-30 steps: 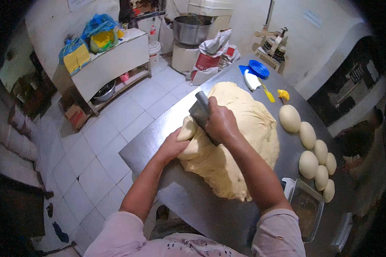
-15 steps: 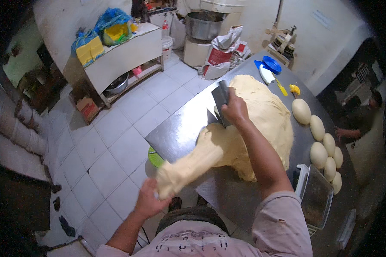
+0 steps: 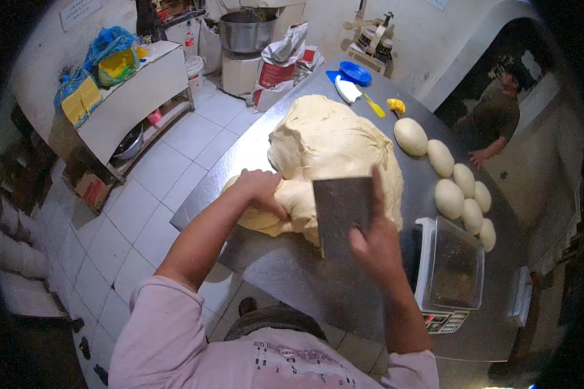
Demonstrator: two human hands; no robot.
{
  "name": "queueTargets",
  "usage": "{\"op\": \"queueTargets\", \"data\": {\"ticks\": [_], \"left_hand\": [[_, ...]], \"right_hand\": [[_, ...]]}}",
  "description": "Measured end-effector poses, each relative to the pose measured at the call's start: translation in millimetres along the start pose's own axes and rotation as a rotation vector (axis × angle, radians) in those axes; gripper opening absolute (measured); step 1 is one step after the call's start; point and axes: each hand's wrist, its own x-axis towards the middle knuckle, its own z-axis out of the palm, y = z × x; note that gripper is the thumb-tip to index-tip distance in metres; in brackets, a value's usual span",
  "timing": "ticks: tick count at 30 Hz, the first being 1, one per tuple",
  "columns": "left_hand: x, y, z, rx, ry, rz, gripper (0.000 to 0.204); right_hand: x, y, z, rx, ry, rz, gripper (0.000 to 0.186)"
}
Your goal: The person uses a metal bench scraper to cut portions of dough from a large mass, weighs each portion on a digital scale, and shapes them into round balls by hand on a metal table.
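A big, pale yellow mound of soft dough (image 3: 344,139) lies on the metal table. My left hand (image 3: 263,192) is on the near left part of the dough, thumb and fingers pressed into it. In my right hand (image 3: 377,243) is a flat, rectangular metal dough scraper (image 3: 344,211), gripped with the index finger stretched along its side. The blade is tilted up in front of the near edge of the dough and hides part of it. To the right of the mound sit several smooth, round dough balls (image 3: 449,198).
A clear plastic tub (image 3: 457,266) stands on a digital scale (image 3: 444,321) at the right. Along the table's far edge lie a blue lid (image 3: 355,74), a white scraper (image 3: 348,90) and a yellow-handled tool (image 3: 374,106). Another person (image 3: 496,120) stands beyond the table.
My left hand has brought the stretched strip of dough back onto the mound. The scraper has come out of the dough toward me and right. My view has shifted rightward.
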Motion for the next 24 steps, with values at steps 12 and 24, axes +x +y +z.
{"op": "queueTargets", "data": {"ticks": [12, 24], "left_hand": [[-123, 28, 82, -0.292, 0.365, -0.009, 0.038], [-286, 54, 52, -1.489, 0.537, -0.033, 0.051]], "right_hand": [[45, -33, 123, -0.344, -0.268, -0.037, 0.082], [39, 8, 85, 0.007, -0.129, 0.121, 0.084]]}}
